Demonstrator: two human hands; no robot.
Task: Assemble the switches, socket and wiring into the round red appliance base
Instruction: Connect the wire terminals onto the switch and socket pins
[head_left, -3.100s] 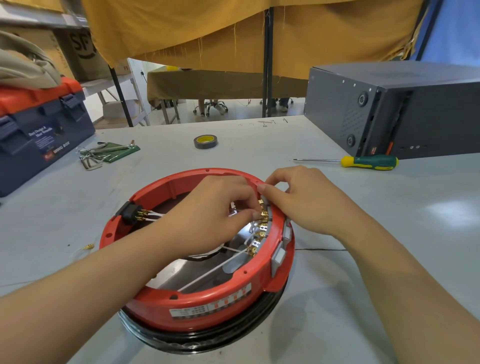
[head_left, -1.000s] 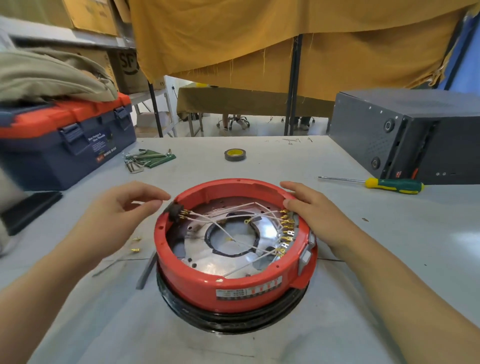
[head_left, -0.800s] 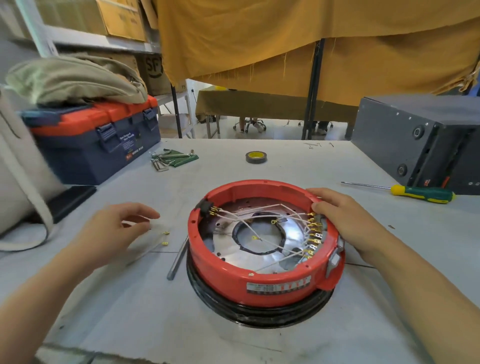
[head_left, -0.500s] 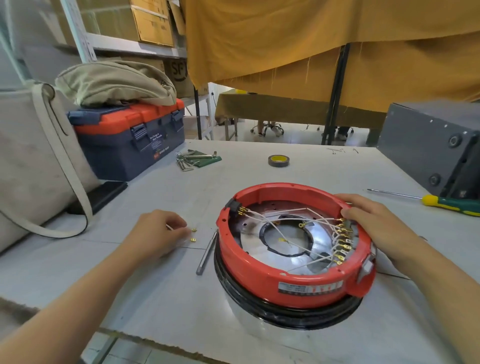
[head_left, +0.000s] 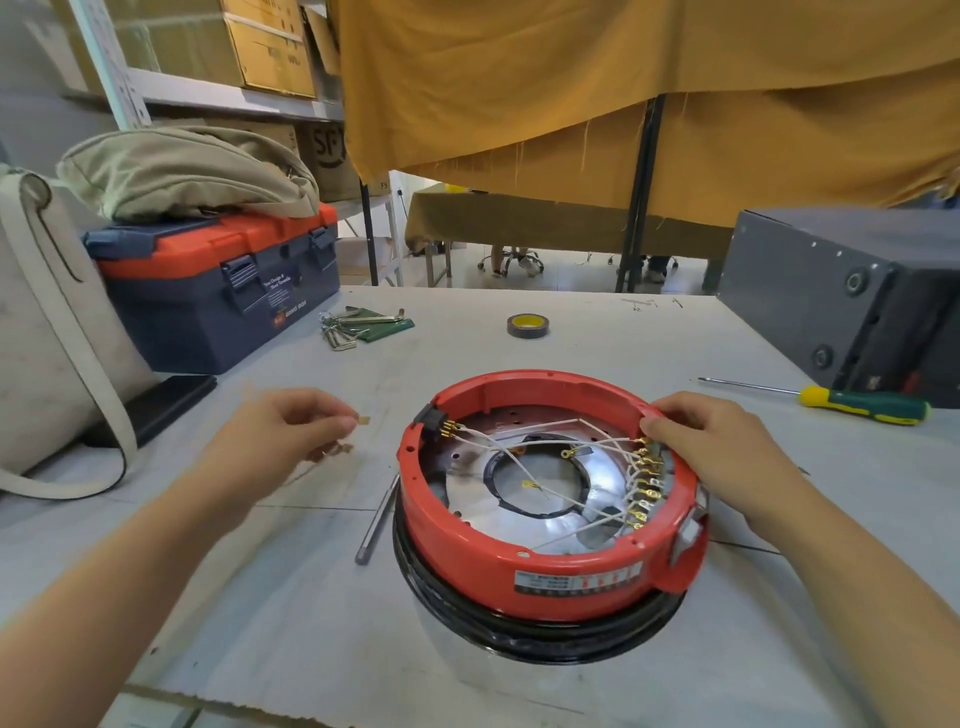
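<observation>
**Two hands at a red appliance base, one pinching a small brass part**

The left hand (head_left: 283, 434) hovers over the table, thumb and forefinger pinched on a small brass screw (head_left: 365, 419) (motion blur leaves its exact shape unclear). A few more brass bits (head_left: 340, 448) lie just below the fingers. The left forearm reaches in from the lower left, wrist raised.

The right hand (head_left: 719, 447) rests on the far right rim of the round red appliance base (head_left: 524, 551), fingers curled over the edge, gripping it just above a row of brass switch terminals (head_left: 641, 486). The right arm comes in from the lower right.

The base sits open side up in the middle of the grey table (head_left: 270, 613), on a black-rimmed metal body. Inside, thin white wires (head_left: 530, 434) run from a black socket (head_left: 432, 420) at the left wall across to the terminals.

The plastic ring looks rigid and safe to hold by its rim; the wires look limp and the terminals bendable, so they are poor places to grip. The screw is tiny and probably easy to drop.

Farther out lie a metal rod (head_left: 377, 522) just left of the base, a green and yellow screwdriver (head_left: 852, 402), a tape roll (head_left: 527, 326), hex keys (head_left: 345, 332) and a blue and orange toolbox (head_left: 218, 286).
</observation>
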